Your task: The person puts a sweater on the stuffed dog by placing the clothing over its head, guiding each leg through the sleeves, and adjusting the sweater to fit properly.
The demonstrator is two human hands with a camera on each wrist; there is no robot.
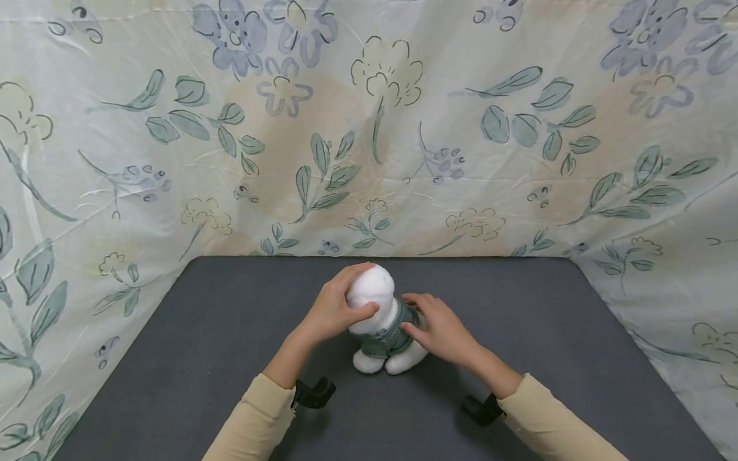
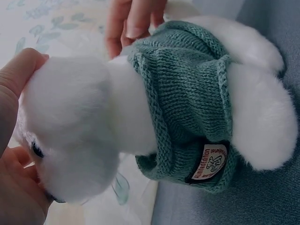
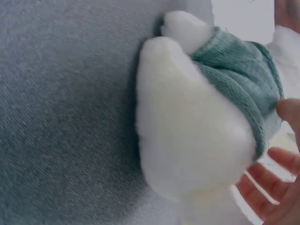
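Observation:
A white plush toy (image 1: 377, 320) in a green knitted sweater (image 1: 387, 339) sits upright on the dark grey table (image 1: 202, 358), facing away from me. My left hand (image 1: 346, 301) grips its round head (image 2: 70, 126) from the left, fingers curled over the top. My right hand (image 1: 418, 317) lies against the sweater's right side with its fingers (image 2: 131, 21) fairly straight, touching the knit near the collar. In the right wrist view the toy's white leg (image 3: 187, 131) fills the middle and those fingers (image 3: 267, 185) show beside the sweater (image 3: 239, 79). A small round label (image 2: 211, 161) is sewn on the hem.
A floral cloth (image 1: 369, 128) hangs behind and along both sides of the table. Black wrist mounts (image 1: 314, 392) (image 1: 481, 410) sit at my cream sleeves. Bare table surface surrounds the toy.

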